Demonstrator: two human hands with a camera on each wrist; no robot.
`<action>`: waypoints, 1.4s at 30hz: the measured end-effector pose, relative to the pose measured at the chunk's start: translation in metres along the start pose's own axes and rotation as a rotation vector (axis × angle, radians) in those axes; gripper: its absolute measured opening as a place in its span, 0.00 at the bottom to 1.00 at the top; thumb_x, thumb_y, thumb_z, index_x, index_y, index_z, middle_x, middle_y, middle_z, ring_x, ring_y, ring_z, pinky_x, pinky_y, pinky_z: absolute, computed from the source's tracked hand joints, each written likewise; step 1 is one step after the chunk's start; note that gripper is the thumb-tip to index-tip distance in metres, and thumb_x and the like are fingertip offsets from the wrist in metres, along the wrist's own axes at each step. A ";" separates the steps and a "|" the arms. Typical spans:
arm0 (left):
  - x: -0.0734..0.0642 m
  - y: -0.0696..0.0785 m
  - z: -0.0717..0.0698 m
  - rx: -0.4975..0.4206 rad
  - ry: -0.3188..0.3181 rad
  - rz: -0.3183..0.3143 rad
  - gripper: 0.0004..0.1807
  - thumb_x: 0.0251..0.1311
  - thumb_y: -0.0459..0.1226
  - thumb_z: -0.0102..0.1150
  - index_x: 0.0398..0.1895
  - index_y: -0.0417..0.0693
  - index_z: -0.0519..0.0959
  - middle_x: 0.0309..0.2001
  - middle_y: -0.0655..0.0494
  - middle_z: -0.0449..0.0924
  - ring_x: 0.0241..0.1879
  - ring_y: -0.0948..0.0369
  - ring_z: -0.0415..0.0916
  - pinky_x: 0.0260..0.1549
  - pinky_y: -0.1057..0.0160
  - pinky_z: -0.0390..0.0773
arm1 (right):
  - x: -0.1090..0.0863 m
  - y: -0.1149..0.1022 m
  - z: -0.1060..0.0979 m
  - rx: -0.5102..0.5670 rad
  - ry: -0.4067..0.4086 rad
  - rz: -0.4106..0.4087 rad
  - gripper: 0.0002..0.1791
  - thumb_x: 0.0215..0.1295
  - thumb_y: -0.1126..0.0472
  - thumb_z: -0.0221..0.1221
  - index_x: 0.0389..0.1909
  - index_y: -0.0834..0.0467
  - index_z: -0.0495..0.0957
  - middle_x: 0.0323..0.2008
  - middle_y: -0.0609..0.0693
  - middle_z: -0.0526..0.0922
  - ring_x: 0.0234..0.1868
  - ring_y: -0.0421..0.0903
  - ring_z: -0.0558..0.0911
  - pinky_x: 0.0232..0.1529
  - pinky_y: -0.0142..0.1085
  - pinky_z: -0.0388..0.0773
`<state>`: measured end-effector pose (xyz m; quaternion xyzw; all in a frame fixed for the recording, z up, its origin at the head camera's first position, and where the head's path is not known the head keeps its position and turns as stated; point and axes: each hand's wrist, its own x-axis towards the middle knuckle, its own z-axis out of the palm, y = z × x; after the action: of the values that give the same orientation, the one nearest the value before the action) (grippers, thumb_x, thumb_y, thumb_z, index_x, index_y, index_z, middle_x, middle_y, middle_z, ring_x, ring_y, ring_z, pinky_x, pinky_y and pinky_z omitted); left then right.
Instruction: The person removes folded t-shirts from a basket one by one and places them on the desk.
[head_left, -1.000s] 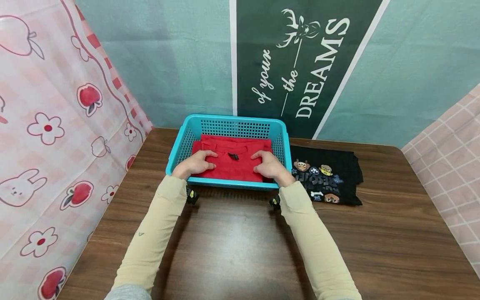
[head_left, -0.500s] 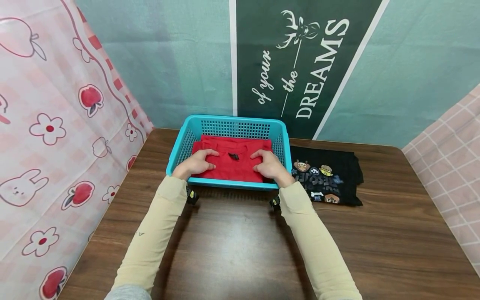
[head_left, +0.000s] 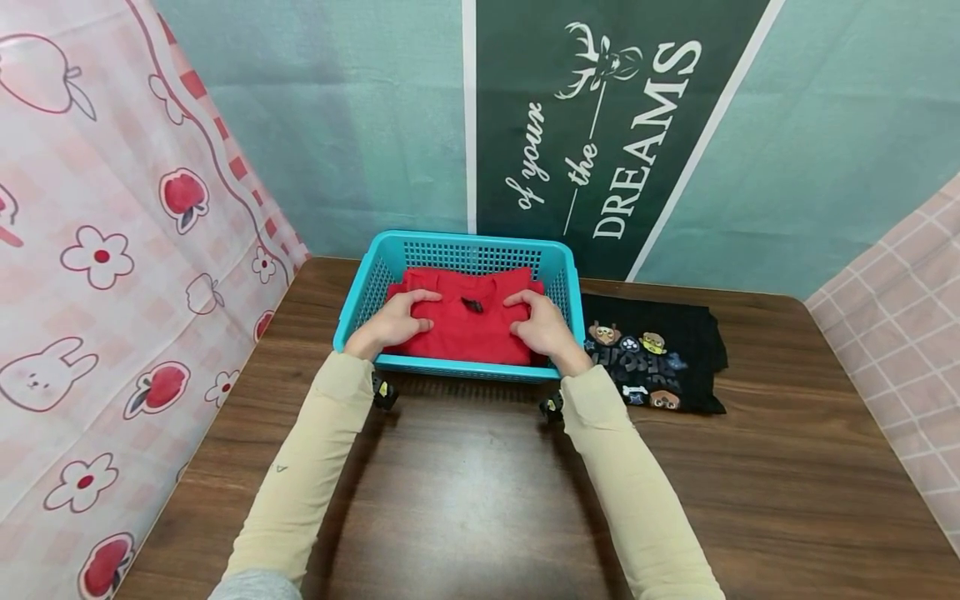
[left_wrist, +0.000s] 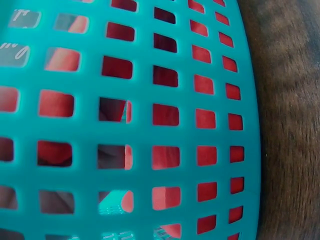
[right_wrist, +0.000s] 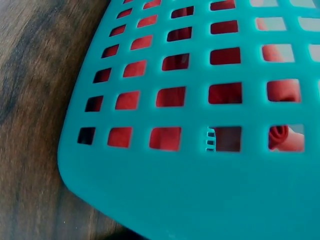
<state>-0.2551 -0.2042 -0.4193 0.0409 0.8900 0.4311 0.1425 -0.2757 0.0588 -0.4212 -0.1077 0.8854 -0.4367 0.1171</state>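
A folded red T-shirt (head_left: 471, 337) with a black tag at its neck lies inside the turquoise plastic basket (head_left: 465, 367). My left hand (head_left: 396, 320) grips the shirt's left side, thumb on top. On the opposite side my right hand (head_left: 543, 325) holds it the same way. More red cloth (head_left: 537, 287) shows under the shirt's far corners; whether it is a separate garment I cannot tell. In both wrist views the perforated basket wall (left_wrist: 140, 135) fills most of the picture. Red cloth and parts of fingers show only through its holes.
A folded black T-shirt (head_left: 675, 358) with cartoon prints lies right of the basket on the brown wooden table (head_left: 465, 500). A teal and dark green cloth (head_left: 360, 125) hangs behind. Patterned pink cloths border the left and right sides.
Over the last half second the red T-shirt has risen slightly at its far corners and bunched between my hands. Both hands have moved up a little with it. The basket stays in place.
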 end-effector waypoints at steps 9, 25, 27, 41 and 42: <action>-0.001 0.004 0.001 -0.059 0.098 0.039 0.29 0.65 0.39 0.57 0.70 0.58 0.66 0.46 0.49 0.76 0.26 0.61 0.70 0.39 0.60 0.74 | -0.003 0.001 -0.004 0.104 0.108 -0.017 0.20 0.63 0.67 0.56 0.56 0.55 0.74 0.55 0.56 0.74 0.50 0.53 0.74 0.43 0.43 0.79; -0.010 0.009 -0.001 -0.263 0.198 0.090 0.29 0.65 0.39 0.57 0.69 0.64 0.67 0.64 0.52 0.68 0.55 0.53 0.70 0.48 0.55 0.79 | -0.013 -0.003 -0.012 0.252 0.198 -0.081 0.22 0.62 0.67 0.59 0.58 0.54 0.73 0.55 0.56 0.74 0.51 0.53 0.75 0.44 0.44 0.81; -0.011 0.011 -0.001 -0.284 0.211 0.098 0.28 0.65 0.39 0.57 0.69 0.64 0.67 0.65 0.52 0.67 0.56 0.53 0.69 0.49 0.55 0.78 | -0.014 -0.004 -0.013 0.266 0.205 -0.105 0.21 0.62 0.68 0.58 0.57 0.55 0.73 0.55 0.56 0.75 0.50 0.53 0.75 0.43 0.42 0.80; -0.017 0.026 0.004 -0.472 0.205 0.094 0.26 0.64 0.39 0.58 0.66 0.63 0.69 0.66 0.55 0.63 0.61 0.54 0.65 0.48 0.56 0.79 | -0.022 -0.012 -0.022 0.359 0.275 -0.067 0.17 0.64 0.58 0.62 0.51 0.58 0.74 0.55 0.55 0.74 0.53 0.50 0.73 0.42 0.36 0.79; -0.017 0.026 0.005 -0.487 0.201 0.089 0.26 0.64 0.40 0.58 0.66 0.63 0.69 0.66 0.55 0.63 0.61 0.54 0.65 0.48 0.57 0.79 | -0.023 -0.012 -0.022 0.365 0.280 -0.063 0.16 0.63 0.58 0.62 0.50 0.58 0.74 0.55 0.55 0.74 0.54 0.50 0.73 0.43 0.37 0.79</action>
<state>-0.2384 -0.1877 -0.3981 0.0015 0.7672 0.6401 0.0399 -0.2594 0.0749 -0.3954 -0.0510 0.7957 -0.6036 -0.0031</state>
